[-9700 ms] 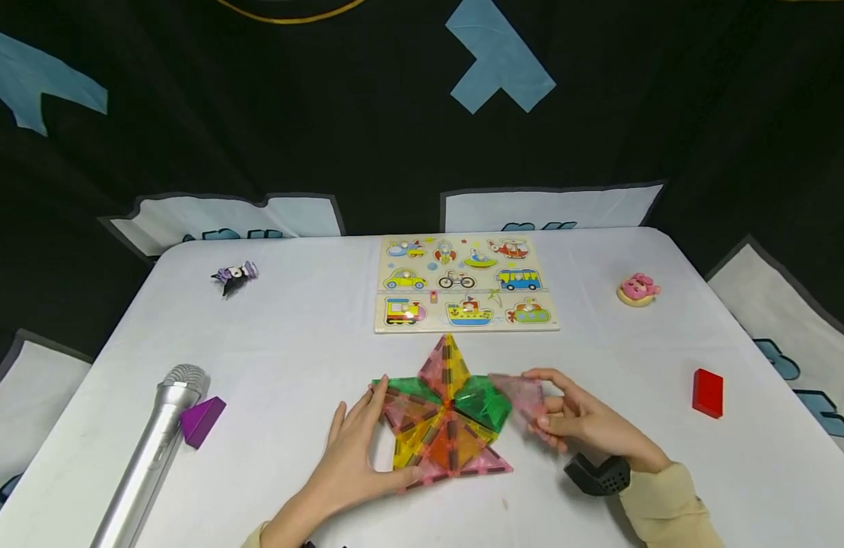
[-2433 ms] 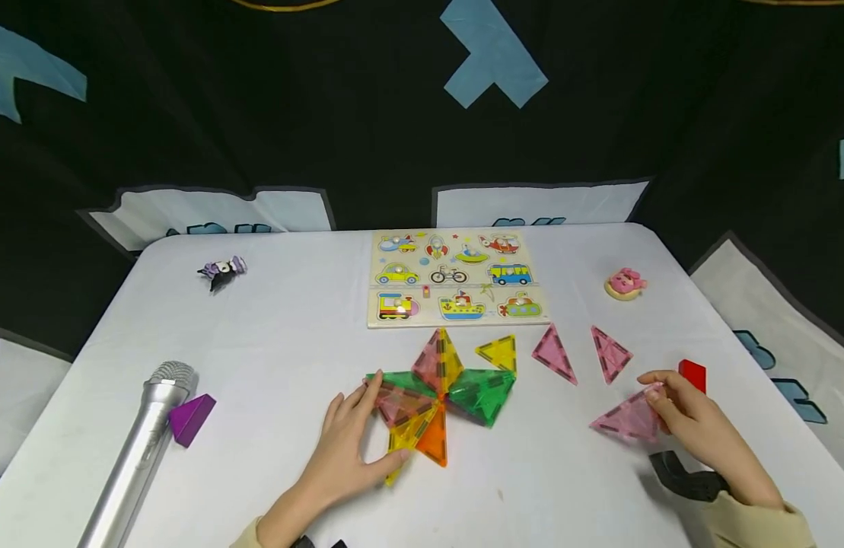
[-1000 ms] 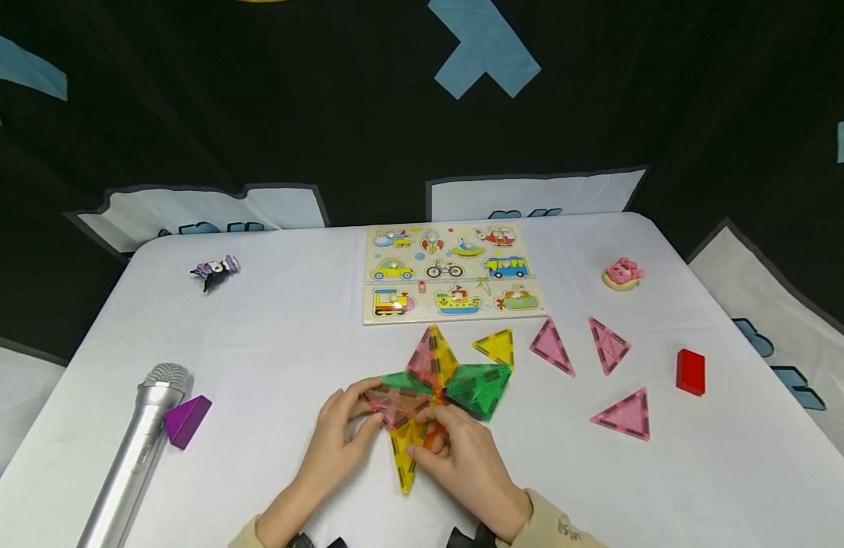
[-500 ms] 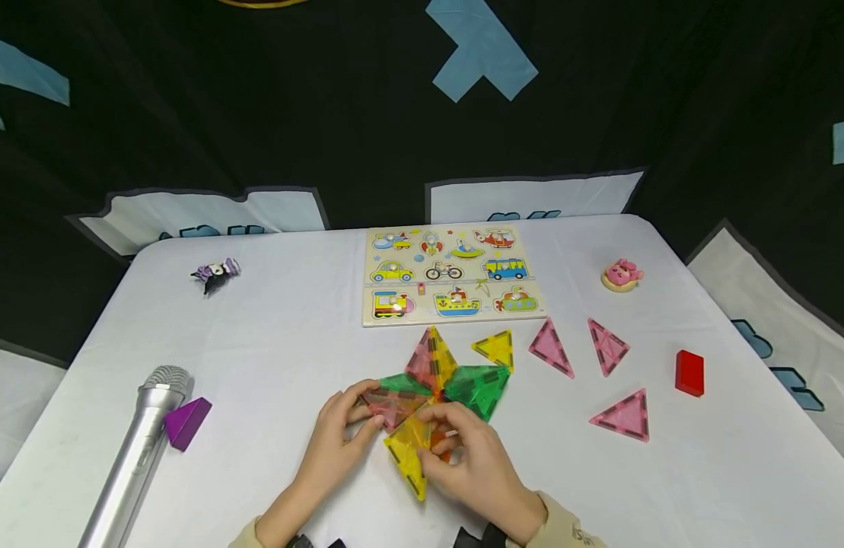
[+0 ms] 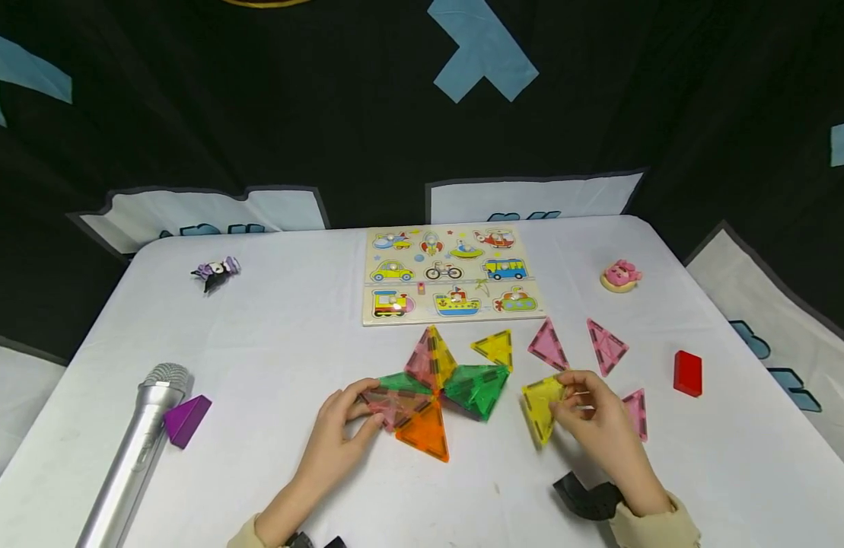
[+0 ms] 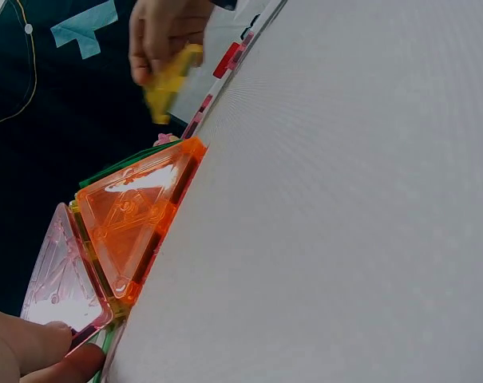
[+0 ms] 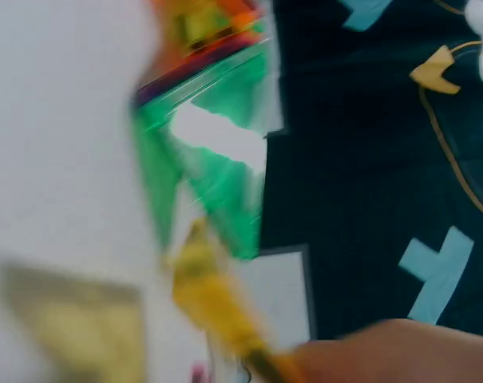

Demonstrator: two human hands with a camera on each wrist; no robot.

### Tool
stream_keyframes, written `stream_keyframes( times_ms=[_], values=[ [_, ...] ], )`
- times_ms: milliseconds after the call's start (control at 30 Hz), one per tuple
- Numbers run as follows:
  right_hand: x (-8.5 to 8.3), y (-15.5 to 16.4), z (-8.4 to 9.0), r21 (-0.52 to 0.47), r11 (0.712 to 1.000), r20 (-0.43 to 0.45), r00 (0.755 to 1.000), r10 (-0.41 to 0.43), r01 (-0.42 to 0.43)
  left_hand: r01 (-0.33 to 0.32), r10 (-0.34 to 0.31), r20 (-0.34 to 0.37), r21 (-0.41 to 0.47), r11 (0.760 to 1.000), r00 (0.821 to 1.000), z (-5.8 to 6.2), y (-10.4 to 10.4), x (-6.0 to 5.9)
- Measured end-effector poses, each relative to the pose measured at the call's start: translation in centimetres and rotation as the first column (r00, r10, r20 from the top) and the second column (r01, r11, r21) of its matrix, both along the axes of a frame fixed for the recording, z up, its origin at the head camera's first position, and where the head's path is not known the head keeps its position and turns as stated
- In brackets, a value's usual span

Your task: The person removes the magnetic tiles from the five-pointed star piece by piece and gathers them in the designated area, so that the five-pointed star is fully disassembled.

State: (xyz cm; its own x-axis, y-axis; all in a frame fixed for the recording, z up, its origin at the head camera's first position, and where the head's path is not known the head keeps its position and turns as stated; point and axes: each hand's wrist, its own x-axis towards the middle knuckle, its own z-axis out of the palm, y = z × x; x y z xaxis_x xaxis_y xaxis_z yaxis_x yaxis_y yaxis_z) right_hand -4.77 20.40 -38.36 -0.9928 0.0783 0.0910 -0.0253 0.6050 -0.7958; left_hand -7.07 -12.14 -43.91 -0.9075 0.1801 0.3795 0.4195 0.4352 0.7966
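Four tiles lie detached, a fifth yellow tile point(image 5: 541, 406) is pinched in the right hand point(image 5: 596, 426), while the left hand point(image 5: 339, 434) steadies the remaining cluster point(image 5: 438, 384), fingers pressing its pink tile point(image 6: 61, 279).

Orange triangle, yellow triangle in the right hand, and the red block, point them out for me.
Orange triangle point(image 5: 424, 435), head view, its middle.
Yellow triangle point(image 5: 539, 405), head view, bare part left of the fingers.
Red block point(image 5: 687, 373), head view, top face.

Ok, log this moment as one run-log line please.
right hand: pinches yellow triangle tile, clear of cluster | left hand: fingers on pink tile of tile cluster | orange tile: attached
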Motion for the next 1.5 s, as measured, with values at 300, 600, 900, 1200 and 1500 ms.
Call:
stream_keyframes(
  times_ms=[300, 600, 900, 1200, 1500],
  values=[
    [0.0, 0.4, -1.0, 0.305, 0.942, 0.177, 0.98, 0.09, -0.141, -0.003, 0.003, -0.01, -0.011, 1.0, 1.0, 0.2, 0.1, -0.4],
    [-0.4, -4.2, 0.5, 0.259, 0.857, 0.08, 0.894, 0.44, -0.445, -0.016, 0.015, -0.02, -0.032, 0.999, 1.0, 0.0, 0.2, -0.6],
    [-0.2, -9.5, -1.0, 0.203, 0.76, 0.086, 0.785, 0.614, -0.617, -0.039, 0.04, 0.034, -0.037, 0.999, 0.999, 0.0, 0.4, -0.4],
    [0.1, -10.1, -1.3, 0.11, 0.813, -0.045, 0.814, 0.579, -0.572, -0.052, 0.056, 0.075, -0.049, 0.997, 0.996, 0.3, 0.2, 0.0],
    [1.2, -3.3, 0.6, -0.168, 0.932, -0.23, 0.932, 0.281, -0.322, -0.049, 0.052, 0.067, -0.041, 0.998, 0.996, 0.2, 0.0, 0.1]
  ],
)
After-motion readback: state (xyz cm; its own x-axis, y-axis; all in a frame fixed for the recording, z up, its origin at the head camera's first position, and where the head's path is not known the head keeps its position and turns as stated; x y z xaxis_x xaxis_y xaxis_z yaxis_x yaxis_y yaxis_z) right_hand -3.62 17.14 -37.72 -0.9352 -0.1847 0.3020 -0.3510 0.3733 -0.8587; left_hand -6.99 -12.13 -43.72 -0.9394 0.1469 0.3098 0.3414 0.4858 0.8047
